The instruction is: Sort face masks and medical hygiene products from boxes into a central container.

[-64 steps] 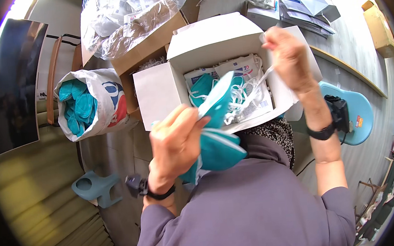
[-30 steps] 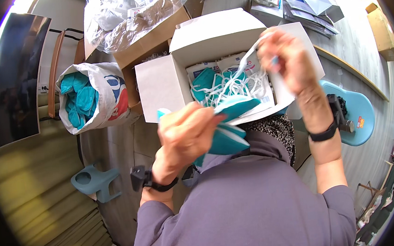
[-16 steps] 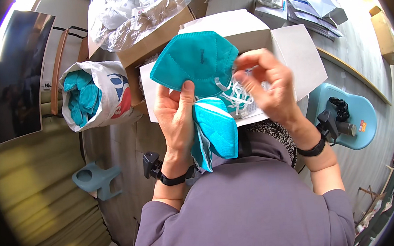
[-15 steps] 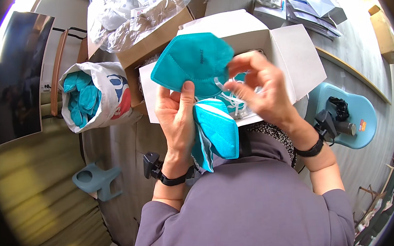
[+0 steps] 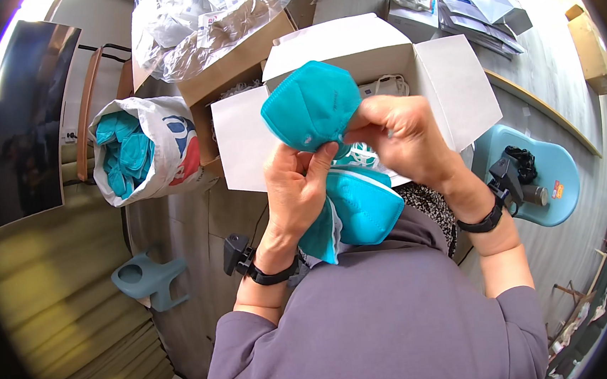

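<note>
A folded teal face mask [image 5: 311, 105] is held up by its lower edge in my left hand [image 5: 294, 194], thumb in front. More teal masks [image 5: 368, 207] with white edges hang below the same hand, against my shirt. My right hand [image 5: 410, 140] is closed in a pinch at the upper mask's right edge. What sits between its fingertips is mostly hidden, though white ear loops show close by. Behind the hands stands an open white carton [image 5: 455, 81] with white straps inside; much of its inside is covered by my hands.
To the left, a white bag [image 5: 165, 140] holds several teal masks. A brown carton [image 5: 236, 63] with clear plastic wrapping [image 5: 216, 25] lies beyond it. A blue plastic stool [image 5: 488, 139] with a black cable and cylinder stands right; a smaller grey-blue stool [image 5: 155, 276] is at lower left.
The upper mask has shifted right and turned, with my left hand moving along. My right hand has closed at its edge. The hanging masks have swung right.
</note>
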Available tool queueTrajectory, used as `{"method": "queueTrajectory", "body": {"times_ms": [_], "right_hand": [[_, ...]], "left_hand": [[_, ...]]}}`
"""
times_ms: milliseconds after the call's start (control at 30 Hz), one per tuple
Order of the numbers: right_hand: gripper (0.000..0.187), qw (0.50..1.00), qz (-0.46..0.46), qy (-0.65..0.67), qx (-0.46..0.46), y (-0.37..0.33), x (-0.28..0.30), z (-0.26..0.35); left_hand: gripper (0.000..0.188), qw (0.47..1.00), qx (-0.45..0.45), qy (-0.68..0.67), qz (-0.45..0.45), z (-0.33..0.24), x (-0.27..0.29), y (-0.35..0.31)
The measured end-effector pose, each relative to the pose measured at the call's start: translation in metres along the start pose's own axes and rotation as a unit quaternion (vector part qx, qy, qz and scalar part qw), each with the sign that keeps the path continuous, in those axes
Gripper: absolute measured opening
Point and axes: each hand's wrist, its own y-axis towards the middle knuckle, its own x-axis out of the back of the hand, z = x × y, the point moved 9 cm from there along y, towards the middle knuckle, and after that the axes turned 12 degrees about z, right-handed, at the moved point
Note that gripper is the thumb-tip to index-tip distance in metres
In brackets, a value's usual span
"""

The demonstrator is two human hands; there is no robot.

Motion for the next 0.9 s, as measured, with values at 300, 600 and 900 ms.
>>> {"method": "queueTrajectory", "body": {"times_ms": [300, 600, 900], "right_hand": [[0.017, 0.977, -0.199, -0.070, -0.034, -0.021, 0.104, -0.034], [0.037, 0.986, 0.141, 0.073, -0.056, 0.014, 0.014, -0.002], [0.017, 0.972, 0.208, 0.113, 0.017, -0.001, -0.029, -0.001]], "left_hand": [[0.020, 0.987, 0.017, 0.149, 0.063, -0.040, 0.013, -0.025], [0.025, 0.871, -0.182, 0.428, 0.159, -0.081, -0.016, -0.019], [0.025, 0.901, -0.171, 0.356, 0.182, -0.074, -0.023, -0.020]]}}
